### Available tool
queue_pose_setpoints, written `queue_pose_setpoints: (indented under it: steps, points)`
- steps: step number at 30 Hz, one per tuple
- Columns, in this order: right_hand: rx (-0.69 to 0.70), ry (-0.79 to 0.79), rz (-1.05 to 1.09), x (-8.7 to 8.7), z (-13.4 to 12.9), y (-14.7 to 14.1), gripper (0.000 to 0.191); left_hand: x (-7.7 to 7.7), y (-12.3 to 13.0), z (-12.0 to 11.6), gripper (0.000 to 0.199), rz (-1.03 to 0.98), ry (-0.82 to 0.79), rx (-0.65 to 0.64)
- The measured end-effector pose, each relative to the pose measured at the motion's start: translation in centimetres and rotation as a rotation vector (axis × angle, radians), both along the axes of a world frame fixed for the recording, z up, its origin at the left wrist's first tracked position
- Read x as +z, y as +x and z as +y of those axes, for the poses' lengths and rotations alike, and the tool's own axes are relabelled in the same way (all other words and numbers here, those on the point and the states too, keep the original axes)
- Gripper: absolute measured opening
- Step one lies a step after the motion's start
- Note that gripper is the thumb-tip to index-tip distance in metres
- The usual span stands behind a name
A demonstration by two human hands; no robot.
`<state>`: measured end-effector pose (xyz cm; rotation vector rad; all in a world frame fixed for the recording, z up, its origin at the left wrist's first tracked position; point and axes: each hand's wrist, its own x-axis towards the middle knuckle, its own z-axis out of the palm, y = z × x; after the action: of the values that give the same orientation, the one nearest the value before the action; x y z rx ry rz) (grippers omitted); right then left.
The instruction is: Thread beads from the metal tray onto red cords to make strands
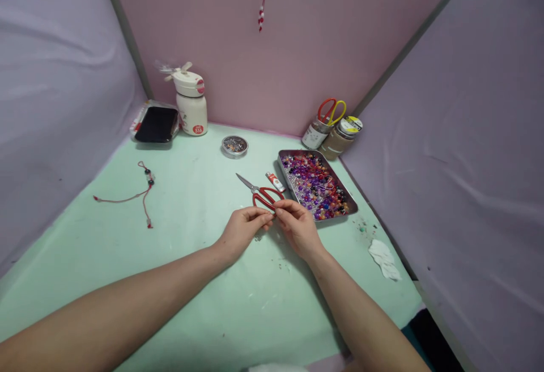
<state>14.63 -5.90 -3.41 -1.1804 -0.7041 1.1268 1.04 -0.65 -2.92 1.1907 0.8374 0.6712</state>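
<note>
My left hand [243, 229] and my right hand [300, 227] meet over the middle of the table, thumbs and fingers pinched together. Whatever sits between the fingertips is too small to make out. Just beyond them lies a pair of scissors [266, 197] with red handles, blades pointing up and left; my fingers overlap the near handle. A red and white lighter [275, 182] rests behind the handles. Below my left fingers is a small shiny bit [257, 239]. Right of the scissors stands a metal tray [294, 192] full of purple, red, orange and clear beads.
A red cord bracelet with dark beads [148, 179] lies at left. Farther back are a phone [157, 124], a white bottle [192, 112], a round bead tin [234, 146] and two jars, one [315, 134] holding scissors. Crumpled tissue [385, 260] lies at right.
</note>
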Motion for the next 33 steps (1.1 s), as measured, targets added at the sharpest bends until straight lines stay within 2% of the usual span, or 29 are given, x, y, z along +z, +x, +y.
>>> queue_pose_setpoints:
  steps: [3,5,8,11,13,16,19,24,28,33]
  points:
    - [-0.018,0.03,-0.073,0.5,-0.2,0.2,0.013,-0.2,0.0,0.0,0.025,0.006,0.004,-0.003]
    - [-0.028,0.062,-0.191,1.6,-0.7,0.8,0.013,-0.4,0.0,0.0,0.028,0.002,0.003,0.001]
    - [-0.075,0.108,-0.499,4.3,-1.7,3.0,0.014,-0.7,-0.1,0.0,0.031,-0.002,-0.036,0.014]
    - [-0.139,0.118,-0.83,8.0,-1.9,6.4,0.015,-0.8,-0.1,0.1,0.028,0.003,-0.083,0.012]
    - [-0.085,0.077,-1.058,10.2,-1.2,8.9,0.014,-0.8,-0.1,0.1,0.028,0.013,-0.082,0.017]
    - [0.138,-0.025,-1.367,12.1,1.1,11.9,0.006,-0.7,-0.1,0.1,0.027,0.044,-0.099,0.017]
    - [0.257,-0.114,-1.476,11.5,4.1,13.5,0.011,-0.8,-0.2,0.2,0.026,0.063,-0.109,0.007]
    - [0.413,-0.147,-1.554,7.4,7.7,13.7,0.015,-1.0,-0.2,0.4,0.024,0.088,-0.127,-0.001]
    - [0.511,-0.132,-1.571,5.4,8.7,13.7,0.018,-0.8,-0.2,0.5,0.022,0.112,-0.142,-0.012]
    - [0.526,-0.166,-1.614,4.3,9.1,13.5,0.018,-0.6,-0.2,0.5,0.02,0.125,-0.141,-0.021]
